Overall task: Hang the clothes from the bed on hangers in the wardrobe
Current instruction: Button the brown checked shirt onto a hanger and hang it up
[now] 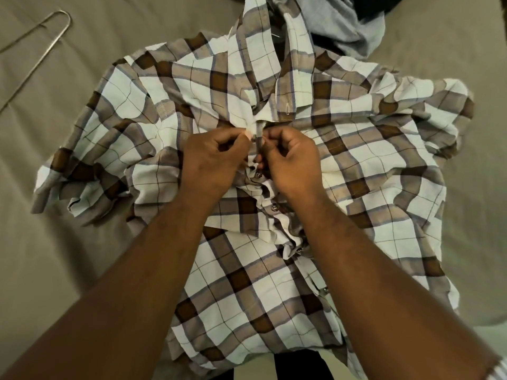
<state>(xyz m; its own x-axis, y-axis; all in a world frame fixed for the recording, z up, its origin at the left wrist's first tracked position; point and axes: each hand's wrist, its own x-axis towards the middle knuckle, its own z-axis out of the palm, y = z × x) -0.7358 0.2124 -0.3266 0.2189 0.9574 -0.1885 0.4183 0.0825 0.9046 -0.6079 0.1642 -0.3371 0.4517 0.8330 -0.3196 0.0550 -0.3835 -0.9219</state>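
Seemingly buttoning, the left grip (pixel 216 157) and right grip (pixel 290 160) each pinch the placket (pixel 258 138) of the plaid shirt (pixel 362 165) at centre frame; keep both edges taut and aligned while fastening.

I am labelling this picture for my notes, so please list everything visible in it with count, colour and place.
shirt: one, white and brown checks, spread on the sheet, centre
buttons: four visible, dark, down the shirt front
hanger: one, silver wire, on the sheet, upper left
grey garment: one, grey, beyond the shirt, top
sheet: one, beige, under everything
left hand: one, pinching the shirt front, centre
right hand: one, pinching the shirt front beside it
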